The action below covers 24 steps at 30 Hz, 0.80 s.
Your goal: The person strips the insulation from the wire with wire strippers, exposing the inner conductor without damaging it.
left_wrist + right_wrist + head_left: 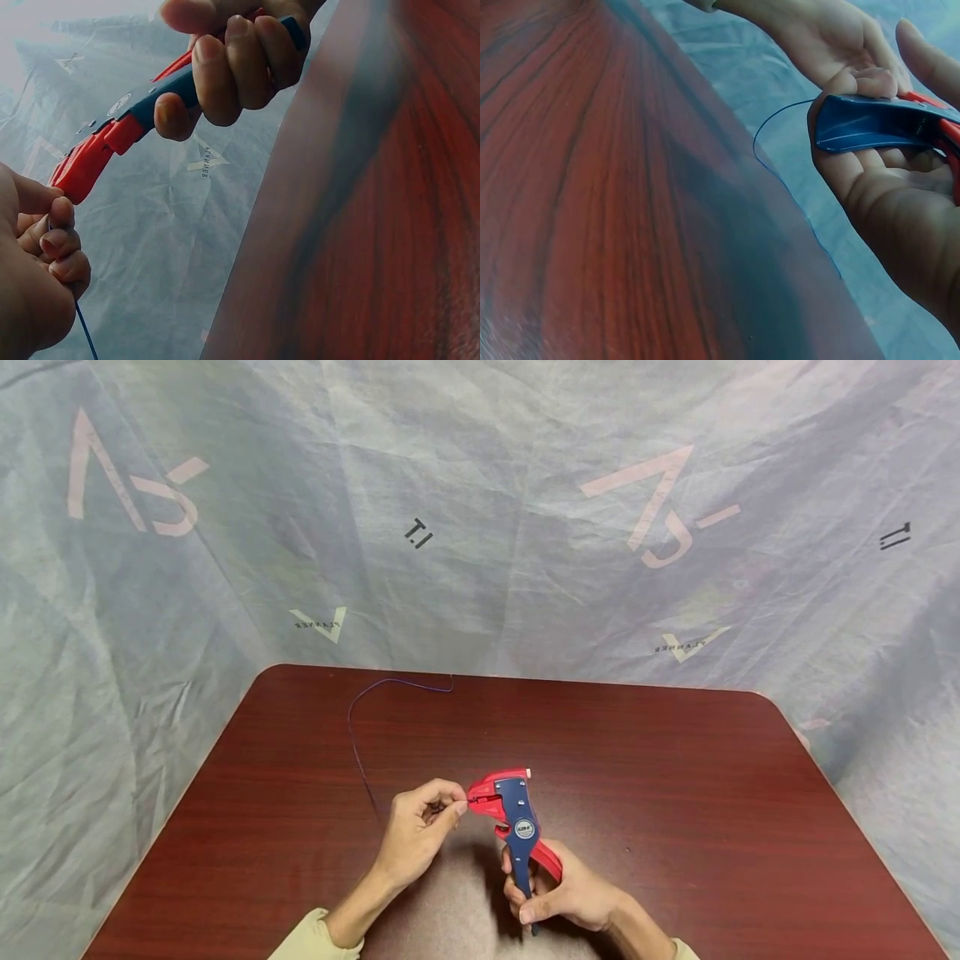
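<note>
A wire stripper (516, 814) with a red head and blue body is held up over the table by my right hand (566, 887), whose fingers wrap round its handles. My left hand (416, 833) pinches a thin blue wire (351, 722) between thumb and index finger, right at the tip of the red jaws. In the left wrist view the wire (85, 331) hangs down below the left hand, and the fingertips sit against the stripper's red nose (79, 172). The right wrist view shows the blue handle (870, 124) lying across the right fingers; the wire's gripped end is hidden there.
The wire's loose length curves over the dark red wooden table (637, 760) to its back edge. Grey printed sheeting (480, 527) hangs behind the table and along both sides.
</note>
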{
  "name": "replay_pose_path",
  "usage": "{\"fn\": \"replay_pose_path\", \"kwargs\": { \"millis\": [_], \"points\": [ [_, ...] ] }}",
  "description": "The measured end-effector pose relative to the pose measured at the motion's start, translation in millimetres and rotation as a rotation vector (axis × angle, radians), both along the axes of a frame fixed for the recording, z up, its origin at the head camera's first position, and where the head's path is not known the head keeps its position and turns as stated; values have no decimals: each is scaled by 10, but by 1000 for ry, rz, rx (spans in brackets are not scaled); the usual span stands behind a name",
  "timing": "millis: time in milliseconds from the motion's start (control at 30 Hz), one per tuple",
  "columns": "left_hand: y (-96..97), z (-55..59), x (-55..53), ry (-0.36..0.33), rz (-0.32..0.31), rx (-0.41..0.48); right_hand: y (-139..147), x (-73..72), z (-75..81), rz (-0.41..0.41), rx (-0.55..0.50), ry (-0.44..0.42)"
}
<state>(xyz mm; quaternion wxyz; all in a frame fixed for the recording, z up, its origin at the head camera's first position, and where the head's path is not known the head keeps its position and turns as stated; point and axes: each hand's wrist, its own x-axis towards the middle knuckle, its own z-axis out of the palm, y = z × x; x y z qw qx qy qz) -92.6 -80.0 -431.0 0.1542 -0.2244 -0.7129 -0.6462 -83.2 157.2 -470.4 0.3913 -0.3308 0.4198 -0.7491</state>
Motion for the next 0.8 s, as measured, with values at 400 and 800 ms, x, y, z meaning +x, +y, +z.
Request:
{"fn": "replay_pose_path", "kwargs": {
  "millis": [400,800],
  "points": [
    [3,5,8,-21,-45,30,23,2,58,-6,39,-17],
    [-8,1,4,-10,-43,25,-58,114,107,-166,102,44]
  ]
}}
